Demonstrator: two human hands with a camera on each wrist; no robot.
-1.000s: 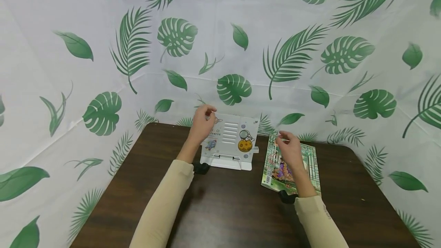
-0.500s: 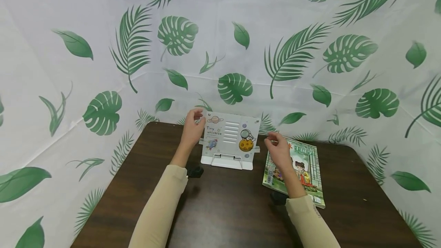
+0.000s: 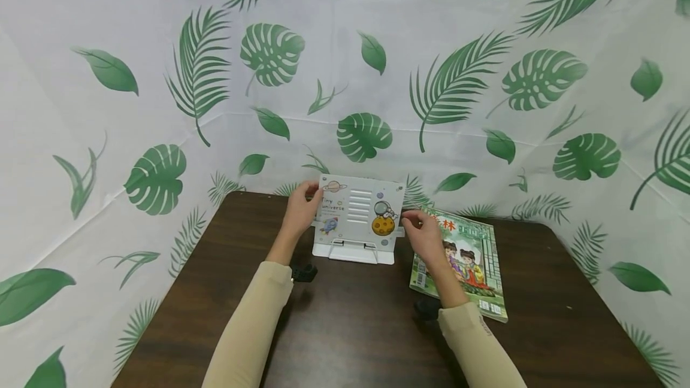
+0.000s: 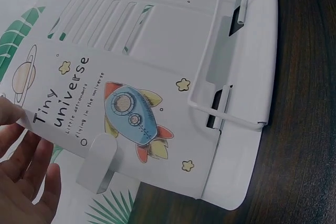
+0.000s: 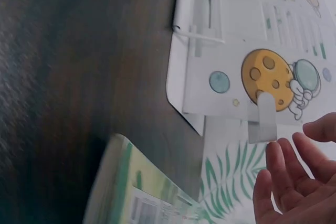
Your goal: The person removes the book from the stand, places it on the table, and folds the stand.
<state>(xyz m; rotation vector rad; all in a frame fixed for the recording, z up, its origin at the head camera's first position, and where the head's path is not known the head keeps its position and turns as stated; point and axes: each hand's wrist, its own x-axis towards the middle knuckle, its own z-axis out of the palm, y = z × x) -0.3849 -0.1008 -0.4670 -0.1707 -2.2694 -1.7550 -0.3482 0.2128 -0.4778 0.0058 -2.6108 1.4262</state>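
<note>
A white metal book stand (image 3: 360, 211) with space cartoons stands upright at the back of the table, its wire page holder (image 4: 197, 66) folded out at the base. My left hand (image 3: 302, 207) is at its left edge. In the left wrist view the thumb lies over the panel's edge and the fingers (image 4: 34, 161) pass behind it. My right hand (image 3: 423, 233) is at the stand's right edge, fingers loosely bent. Its fingertips (image 5: 273, 150) are close beside the right side clip (image 5: 266, 111), and no grip shows.
A green illustrated magazine (image 3: 474, 256) lies on the dark wooden table (image 3: 345, 322), right of the stand and partly under my right forearm. A white leaf-print cloth (image 3: 323, 47) hangs close behind the stand.
My left hand has moved from in front of the stand's upper left to its left edge. My right hand has moved left from over the magazine to the stand's right edge.
</note>
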